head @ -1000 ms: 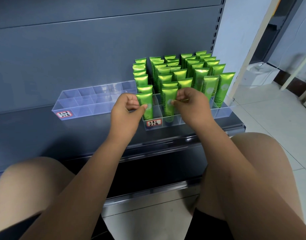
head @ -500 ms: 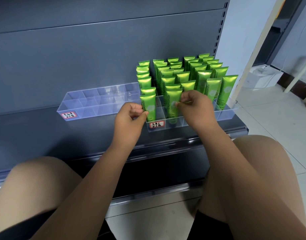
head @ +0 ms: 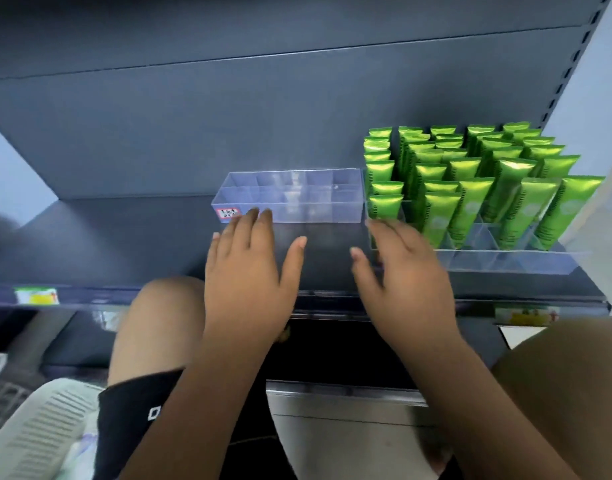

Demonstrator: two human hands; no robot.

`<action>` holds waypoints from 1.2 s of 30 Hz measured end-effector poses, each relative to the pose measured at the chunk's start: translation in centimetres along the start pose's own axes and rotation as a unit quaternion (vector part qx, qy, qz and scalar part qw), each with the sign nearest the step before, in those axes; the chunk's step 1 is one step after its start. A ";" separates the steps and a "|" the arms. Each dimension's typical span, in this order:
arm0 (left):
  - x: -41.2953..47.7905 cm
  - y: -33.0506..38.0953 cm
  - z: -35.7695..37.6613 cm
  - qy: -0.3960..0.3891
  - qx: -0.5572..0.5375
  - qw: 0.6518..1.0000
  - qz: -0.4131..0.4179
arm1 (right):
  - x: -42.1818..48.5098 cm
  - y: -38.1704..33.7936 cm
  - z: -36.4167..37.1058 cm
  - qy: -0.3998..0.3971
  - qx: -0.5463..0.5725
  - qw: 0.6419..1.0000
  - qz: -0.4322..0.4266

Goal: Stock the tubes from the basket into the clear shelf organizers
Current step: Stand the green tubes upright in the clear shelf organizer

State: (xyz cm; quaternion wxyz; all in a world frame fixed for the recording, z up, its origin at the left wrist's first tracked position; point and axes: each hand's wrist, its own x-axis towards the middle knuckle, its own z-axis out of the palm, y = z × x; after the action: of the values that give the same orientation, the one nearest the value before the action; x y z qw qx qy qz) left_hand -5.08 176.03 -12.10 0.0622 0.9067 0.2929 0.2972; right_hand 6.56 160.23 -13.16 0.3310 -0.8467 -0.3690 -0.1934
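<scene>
Both hands empty, fingers spread: left hand (head: 249, 268) at the empty organizer (head: 290, 197), right hand (head: 401, 271) at the full organizer (head: 505, 263). We'd fetch more tubes (head: 470, 181), then fill empty cells upright, cap down. Two organizers; roughly thirty tubes, back rows unclear. No basket in view.

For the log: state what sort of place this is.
Probably a retail shop aisle: a dark metal display shelf with price tags on its front rail, and green tubes standing in rows in clear organizers bearing labels.
</scene>
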 end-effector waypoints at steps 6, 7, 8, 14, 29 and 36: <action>-4.0 -9.0 -6.7 0.040 0.106 0.990 -0.084 | 0.8 -11.0 3.8 -0.130 0.091 0.981 -0.115; -5.1 -10.9 -8.0 0.039 0.134 0.985 -0.106 | 0.6 -13.3 4.6 -0.137 0.104 0.975 -0.140; -6.4 -12.7 -9.3 0.037 0.157 0.978 -0.133 | 0.2 -15.7 5.4 -0.140 0.118 0.969 -0.165; -16.6 -22.8 -15.7 0.080 0.201 0.929 -0.301 | -5.2 -30.3 11.7 -0.204 0.195 0.912 -0.299; -30.8 -34.3 -6.9 0.083 -0.130 0.702 -0.695 | -14.2 -36.5 29.8 -0.557 0.079 0.795 -0.228; -33.3 -41.2 -0.7 0.140 -0.263 0.555 -0.777 | -18.2 -36.5 38.0 -0.675 0.078 0.732 -0.054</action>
State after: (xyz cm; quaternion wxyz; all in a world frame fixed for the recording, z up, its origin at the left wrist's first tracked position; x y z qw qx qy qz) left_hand -47.56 190.87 -40.06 0.4632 0.2175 0.7971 0.3206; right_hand -29.68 196.46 -35.11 0.0488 -0.7046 -0.5542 0.4405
